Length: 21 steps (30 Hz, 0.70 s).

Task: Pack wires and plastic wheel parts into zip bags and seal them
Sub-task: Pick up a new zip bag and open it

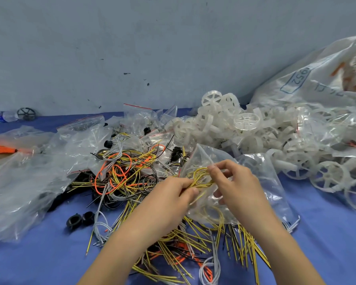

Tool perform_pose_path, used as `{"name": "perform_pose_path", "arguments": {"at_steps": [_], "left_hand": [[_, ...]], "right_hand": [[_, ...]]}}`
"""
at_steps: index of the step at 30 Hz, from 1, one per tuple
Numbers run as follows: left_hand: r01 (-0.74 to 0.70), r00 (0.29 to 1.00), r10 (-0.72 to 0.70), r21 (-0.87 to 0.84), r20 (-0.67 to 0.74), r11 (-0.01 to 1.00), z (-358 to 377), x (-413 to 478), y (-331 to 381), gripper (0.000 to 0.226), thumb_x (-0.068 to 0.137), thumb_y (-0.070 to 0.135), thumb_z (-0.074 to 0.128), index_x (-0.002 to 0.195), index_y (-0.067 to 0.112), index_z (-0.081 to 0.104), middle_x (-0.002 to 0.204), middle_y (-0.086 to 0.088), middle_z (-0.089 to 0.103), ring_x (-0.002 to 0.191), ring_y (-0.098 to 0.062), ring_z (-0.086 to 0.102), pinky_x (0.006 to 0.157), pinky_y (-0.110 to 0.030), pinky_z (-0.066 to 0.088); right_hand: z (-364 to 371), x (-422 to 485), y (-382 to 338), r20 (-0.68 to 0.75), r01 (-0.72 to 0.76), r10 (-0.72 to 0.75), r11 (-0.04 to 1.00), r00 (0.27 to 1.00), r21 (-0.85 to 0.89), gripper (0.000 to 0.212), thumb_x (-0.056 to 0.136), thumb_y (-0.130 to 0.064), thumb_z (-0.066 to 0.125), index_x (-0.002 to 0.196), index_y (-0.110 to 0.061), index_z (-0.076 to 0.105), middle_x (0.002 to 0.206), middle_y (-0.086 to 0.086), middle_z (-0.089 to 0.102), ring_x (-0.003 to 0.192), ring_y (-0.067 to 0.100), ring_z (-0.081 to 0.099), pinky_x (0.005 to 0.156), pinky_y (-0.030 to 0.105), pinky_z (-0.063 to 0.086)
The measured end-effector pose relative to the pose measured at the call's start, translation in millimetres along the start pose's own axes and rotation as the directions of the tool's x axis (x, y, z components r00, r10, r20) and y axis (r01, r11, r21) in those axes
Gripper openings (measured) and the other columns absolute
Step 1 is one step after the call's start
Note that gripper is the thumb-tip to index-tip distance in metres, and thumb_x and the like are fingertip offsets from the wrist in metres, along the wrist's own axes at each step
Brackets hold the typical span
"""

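My left hand (173, 194) pinches a looped bundle of yellow wires (199, 177) at the mouth of a clear zip bag (206, 159). My right hand (232, 182) grips the bag's open edge beside the loops, fingers curled around the plastic. Part of the yellow bundle lies inside the bag, where a white wheel part shows through the plastic. A tangled heap of yellow, orange, black and grey wires (123, 173) lies left of my hands. More straight yellow wires (193, 243) spread under my forearms. White plastic wheels (247, 120) are piled at the back right.
Loose empty zip bags (84, 132) lie at the back left over a blue tablecloth (39, 260). Black plastic rings (80, 219) sit front left. A large printed sack (317, 79) fills the right rear. A water bottle (4, 116) lies by the wall, an orange wire bundle (2, 148) at far left.
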<state>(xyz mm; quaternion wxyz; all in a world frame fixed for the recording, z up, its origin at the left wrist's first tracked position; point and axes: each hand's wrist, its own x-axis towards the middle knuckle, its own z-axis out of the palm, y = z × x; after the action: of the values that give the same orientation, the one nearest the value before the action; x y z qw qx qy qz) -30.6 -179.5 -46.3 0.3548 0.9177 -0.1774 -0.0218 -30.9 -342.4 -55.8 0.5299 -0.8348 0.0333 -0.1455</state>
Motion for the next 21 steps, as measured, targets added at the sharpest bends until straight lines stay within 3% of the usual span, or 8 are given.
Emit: {"name": "perform_pose_path", "arguments": {"at_steps": [3, 6, 8, 10, 12, 15, 19, 21], "left_hand": [[-0.023, 0.996, 0.034, 0.14, -0.08, 0.99, -6, -1, -4, 0.02, 0.099, 0.031, 0.05, 0.099, 0.02, 0.067, 0.079, 0.013, 0.068, 0.066, 0.01, 0.058, 0.069, -0.028, 0.05], [-0.034, 0.972, 0.111, 0.344, -0.208, 0.938, -14, -2, -6, 0.02, 0.099, 0.029, 0.049, 0.105, 0.023, 0.067, 0.091, 0.005, 0.071, 0.084, -0.011, 0.064, 0.076, -0.037, 0.053], [-0.028, 0.96, 0.148, 0.445, -0.237, 0.895, -16, -1, -5, 0.02, 0.099, 0.024, 0.048, 0.109, 0.027, 0.066, 0.094, 0.007, 0.07, 0.093, -0.015, 0.063, 0.076, -0.038, 0.053], [-0.01, 0.949, 0.194, 0.59, -0.25, 0.807, -16, -2, -3, 0.024, 0.098, 0.019, 0.051, 0.115, 0.034, 0.061, 0.098, 0.011, 0.066, 0.098, -0.014, 0.057, 0.067, -0.032, 0.049], [0.04, 0.941, 0.202, 0.682, -0.271, 0.731, -16, -5, 1, 0.026, 0.096, 0.02, 0.056, 0.115, 0.038, 0.057, 0.096, 0.013, 0.062, 0.095, -0.013, 0.051, 0.053, -0.025, 0.032], [0.107, 0.942, 0.165, 0.729, -0.291, 0.676, -19, -9, 5, 0.025, 0.094, 0.022, 0.059, 0.112, 0.038, 0.058, 0.09, 0.013, 0.06, 0.082, -0.011, 0.039, 0.047, -0.023, 0.019], [0.109, 0.941, 0.152, 0.694, -0.304, 0.711, -28, -11, 8, 0.027, 0.097, 0.02, 0.053, 0.116, 0.038, 0.055, 0.091, 0.014, 0.057, 0.094, -0.011, 0.048, 0.054, -0.024, 0.034], [0.108, 0.948, 0.135, 0.69, -0.288, 0.715, -29, -13, 12, 0.023, 0.097, 0.02, 0.051, 0.113, 0.037, 0.054, 0.086, 0.012, 0.05, 0.099, -0.012, 0.05, 0.053, -0.026, 0.033]], "right_hand": [[-4, -2, -2, -0.03, 0.061, -0.065, 0.988, 0.997, -0.142, 0.017, 0.096, -0.042, 0.058, 0.09, -0.032, 0.071, 0.077, -0.011, 0.065, 0.074, 0.014, 0.066, 0.072, 0.041, 0.055], [-4, -6, -7, -0.051, 0.174, -0.203, 0.924, 0.978, -0.341, 0.021, 0.099, -0.039, 0.053, 0.102, -0.03, 0.073, 0.087, -0.011, 0.061, 0.081, 0.012, 0.06, 0.073, 0.037, 0.049], [-4, -7, -14, -0.061, 0.216, -0.261, 0.892, 0.963, -0.397, 0.025, 0.1, -0.037, 0.05, 0.105, -0.028, 0.072, 0.086, -0.007, 0.058, 0.081, 0.015, 0.057, 0.071, 0.038, 0.047], [-4, -7, -21, -0.019, 0.24, -0.278, 0.859, 0.96, -0.453, 0.027, 0.102, -0.038, 0.047, 0.107, -0.027, 0.071, 0.084, -0.006, 0.052, 0.08, 0.018, 0.055, 0.068, 0.036, 0.043], [-4, -7, -26, 0.072, 0.249, -0.248, 0.82, 0.966, -0.515, 0.03, 0.103, -0.04, 0.041, 0.105, -0.027, 0.068, 0.083, -0.007, 0.046, 0.081, 0.021, 0.054, 0.067, 0.036, 0.042], [-9, -7, -30, 0.132, 0.231, -0.19, 0.779, 0.973, -0.583, 0.034, 0.104, -0.04, 0.032, 0.105, -0.026, 0.063, 0.091, -0.006, 0.046, 0.085, 0.022, 0.055, 0.073, 0.038, 0.045], [-13, -4, -34, 0.077, 0.243, -0.249, 0.753, 0.966, -0.612, 0.034, 0.106, -0.036, 0.03, 0.112, -0.022, 0.06, 0.093, -0.002, 0.05, 0.085, 0.028, 0.056, 0.068, 0.038, 0.041], [-10, -6, -35, 0.105, 0.287, -0.286, 0.729, 0.952, -0.621, 0.026, 0.106, -0.028, 0.034, 0.12, -0.024, 0.056, 0.091, -0.002, 0.047, 0.083, 0.029, 0.057, 0.068, 0.04, 0.045]]}}
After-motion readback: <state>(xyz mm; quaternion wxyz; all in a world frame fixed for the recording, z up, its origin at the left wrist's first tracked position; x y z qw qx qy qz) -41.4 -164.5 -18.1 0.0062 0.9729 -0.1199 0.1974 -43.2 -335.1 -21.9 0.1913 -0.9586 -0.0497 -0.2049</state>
